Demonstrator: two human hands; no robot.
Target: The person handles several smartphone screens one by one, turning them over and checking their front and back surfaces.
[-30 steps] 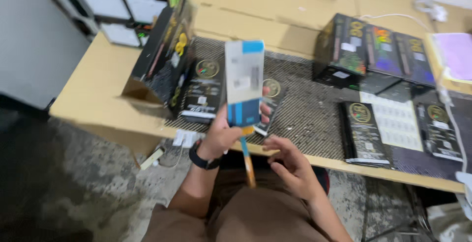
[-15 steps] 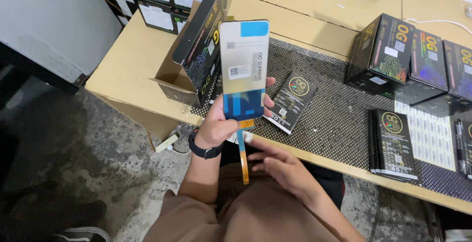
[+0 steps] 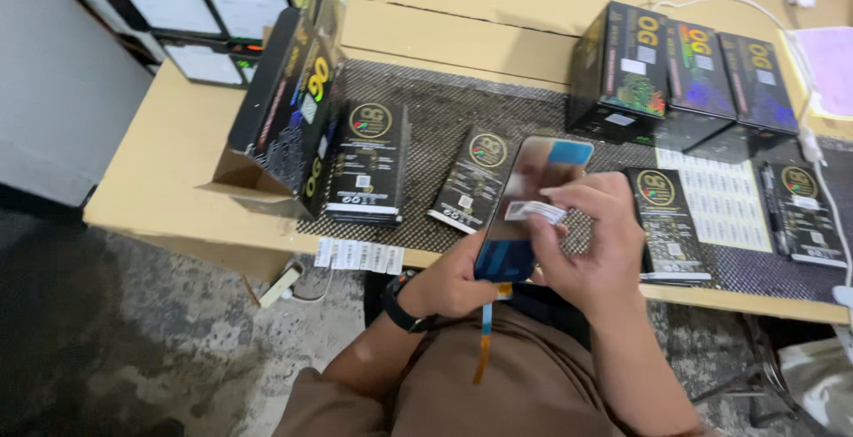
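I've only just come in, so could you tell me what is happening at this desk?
A seated person holds a flat phone screen panel in the left hand, its orange ribbon cable hanging below. The right hand pinches a small white sticker against the panel's face. Slim black boxes lie on the dark mat, larger black cartons behind.

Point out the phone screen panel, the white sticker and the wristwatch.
phone screen panel (image 3: 533, 170): head view, upper glass face.
white sticker (image 3: 536, 211): head view, middle of the strip at the right hand's fingertips.
wristwatch (image 3: 398, 299): head view, black strap.
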